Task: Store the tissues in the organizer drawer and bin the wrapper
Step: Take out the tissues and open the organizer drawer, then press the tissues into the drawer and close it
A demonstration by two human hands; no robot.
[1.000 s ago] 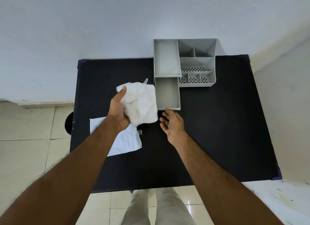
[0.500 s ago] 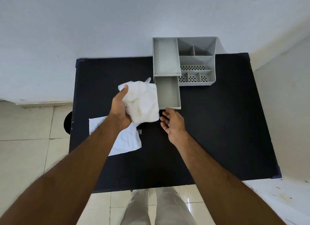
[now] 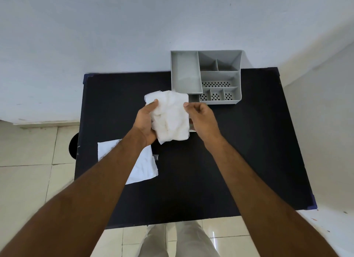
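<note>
Head view, both hands [image 3: 145,122] [image 3: 201,118] gripping tissues [image 3: 169,118] above drawer [image 3: 194,98]

Both hands [image 3: 170,120] hold the tissues [image 3: 169,117], seemingly over the organizer's drawer [image 3: 194,98].

Plain indoor room, kind undetermined: bare white wall [image 3: 115,36], cream floor tiles [image 3: 28,151], black table [image 3: 239,151] set against the wall.

We see a black table [image 3: 239,161] standing against a pale wall. On it, at one o'clock by the far edge, sits a grey organizer [image 3: 220,78] with its drawer [image 3: 193,98] pulled toward us. At nine o'clock a white wrapper [image 3: 142,166] lies flat near the left edge.
</note>
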